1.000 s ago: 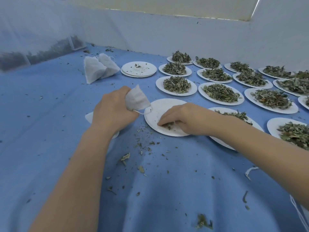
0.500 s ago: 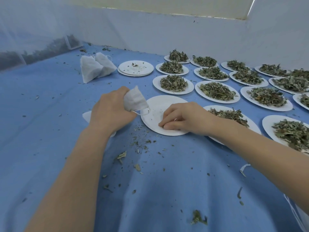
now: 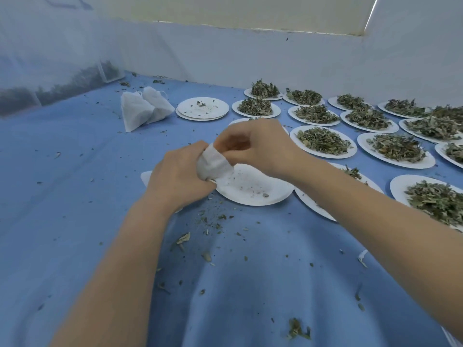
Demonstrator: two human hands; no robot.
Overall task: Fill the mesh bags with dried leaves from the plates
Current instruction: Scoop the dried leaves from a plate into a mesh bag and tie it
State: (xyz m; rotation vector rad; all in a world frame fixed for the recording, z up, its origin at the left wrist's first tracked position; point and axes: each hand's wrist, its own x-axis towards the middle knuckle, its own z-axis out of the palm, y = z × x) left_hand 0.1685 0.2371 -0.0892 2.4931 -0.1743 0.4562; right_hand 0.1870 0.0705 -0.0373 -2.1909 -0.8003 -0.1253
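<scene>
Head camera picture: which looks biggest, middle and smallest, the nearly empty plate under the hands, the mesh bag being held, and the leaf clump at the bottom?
1. Nearly empty plate.
2. Held mesh bag, partly hidden by the left hand and right hand.
3. Leaf clump, smallest despite being nearest.

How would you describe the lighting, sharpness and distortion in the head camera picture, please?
Head view: soft, even light, no glare on the white plates and only faint shading on the blue cloth; wide-angle bending curves the back wall and stretches the forearms; the hands around the mesh bag are slightly soft; the netting at far left looks hazy.
</scene>
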